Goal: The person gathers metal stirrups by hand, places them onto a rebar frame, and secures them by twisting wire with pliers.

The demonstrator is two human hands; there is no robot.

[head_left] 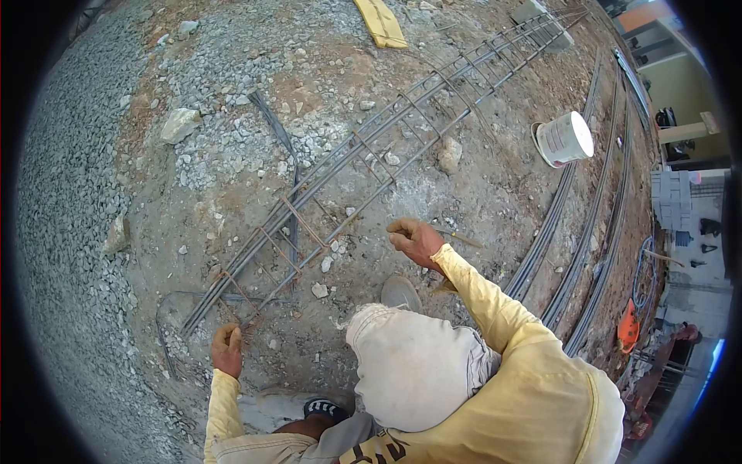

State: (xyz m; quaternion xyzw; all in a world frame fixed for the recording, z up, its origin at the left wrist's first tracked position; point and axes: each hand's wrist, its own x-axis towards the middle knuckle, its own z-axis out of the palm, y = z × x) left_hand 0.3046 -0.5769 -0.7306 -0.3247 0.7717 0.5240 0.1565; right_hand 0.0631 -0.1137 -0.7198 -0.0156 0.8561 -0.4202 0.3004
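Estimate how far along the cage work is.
Assembly looks well along: rings already cross the long bars of the cage at intervals. The left hand is by its near end, the right hand beside it; whether either holds anything is unclear. Left, perhaps: any remaining ties, too small to confirm, and the loose bars lying apart.

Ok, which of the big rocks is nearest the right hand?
The brownish rock, on the same side of the steel cage as the right hand; the two others lie across it, by the gravel.
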